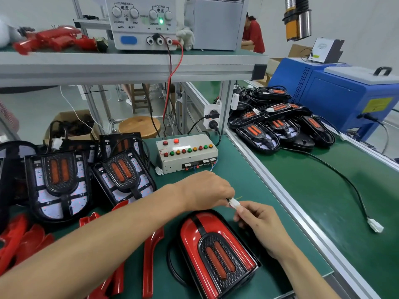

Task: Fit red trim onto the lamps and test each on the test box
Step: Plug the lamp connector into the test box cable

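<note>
Fingers (239, 209) of the right hand (261, 227) pinched a small white connector (234, 204), and the left hand (205, 190), reaching across from nine o'clock, closed its fingertips on the same plug from the other side; whether two halves were meeting or parting could not be told. A thin wire showed just past the plug, too fine to follow.

Directly at six o'clock of the hands lay a lamp (218, 251) with red trim already seated round its dark centre, its black cable looping off the left side. At twelve o'clock stood the test box (186, 153), one red light glowing on top, its sockets facing the hands.

By my judgement this lamp was fitted and at the testing step. Much remained: at nine o'clock untrimmed lamps (58, 182) leaned on the bench (237, 169), and loose trim pieces (151, 262) lay at seven o'clock. At two o'clock, beyond the rail, sat a pile of lamps (278, 124) without red trim; their status was unclear.

The left forearm hid part of the trim pieces, the near lamp's bottom edge was cut off, and the box's labels were unreadable.
</note>
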A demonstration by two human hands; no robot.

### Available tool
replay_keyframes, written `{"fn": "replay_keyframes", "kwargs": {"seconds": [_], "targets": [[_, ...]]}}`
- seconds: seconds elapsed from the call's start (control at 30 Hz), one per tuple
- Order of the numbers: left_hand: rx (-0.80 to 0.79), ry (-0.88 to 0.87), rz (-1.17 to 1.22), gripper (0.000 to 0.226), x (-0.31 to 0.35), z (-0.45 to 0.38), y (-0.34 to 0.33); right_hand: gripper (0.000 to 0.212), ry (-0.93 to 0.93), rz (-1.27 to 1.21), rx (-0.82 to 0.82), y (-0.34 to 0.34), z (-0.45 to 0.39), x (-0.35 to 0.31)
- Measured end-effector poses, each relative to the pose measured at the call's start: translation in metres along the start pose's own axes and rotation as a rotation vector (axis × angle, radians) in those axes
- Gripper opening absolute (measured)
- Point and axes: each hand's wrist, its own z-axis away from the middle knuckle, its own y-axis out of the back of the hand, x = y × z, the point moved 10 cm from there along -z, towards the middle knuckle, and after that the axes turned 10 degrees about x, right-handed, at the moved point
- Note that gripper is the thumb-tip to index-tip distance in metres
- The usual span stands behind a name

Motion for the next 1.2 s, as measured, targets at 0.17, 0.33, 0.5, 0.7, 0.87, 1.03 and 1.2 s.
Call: {"fn": "replay_keyframes", "kwargs": {"seconds": [0.17, 0.33, 0.5, 0.7, 0.87, 1.03, 1.2], "targets": [[-0.031, -0.060, 0.023, 0.030, 0.007, 0.003, -0.003, 0.025, 0.026, 0.027, -0.058, -0.004, 0.002, -0.001], [0.021, -0.109, 0.105, 0.026, 0.015, 0.008, 0.001, 0.024, 0.042, 0.002, -0.104, -0.007, 0.004, -0.003], [0.091, -0.130, 0.138, 0.023, 0.019, 0.013, 0.006, 0.028, 0.035, -0.011, -0.091, -0.007, 0.006, -0.003], [0.142, -0.125, 0.181, 0.020, 0.018, 0.018, 0.005, 0.023, 0.007, -0.004, -0.115, -0.011, 0.007, -0.002], [0.149, -0.107, 0.178, 0.020, 0.017, 0.019, 0.001, 0.025, 0.007, -0.008, -0.105, -0.011, 0.008, -0.004], [0.107, -0.051, 0.180, 0.020, 0.013, 0.021, -0.003, 0.025, 0.013, 0.006, -0.109, -0.013, 0.008, -0.004], [0.086, -0.017, 0.155, 0.019, 0.010, 0.022, -0.006, 0.031, 0.007, 0.050, -0.114, -0.014, 0.008, -0.004]]}}
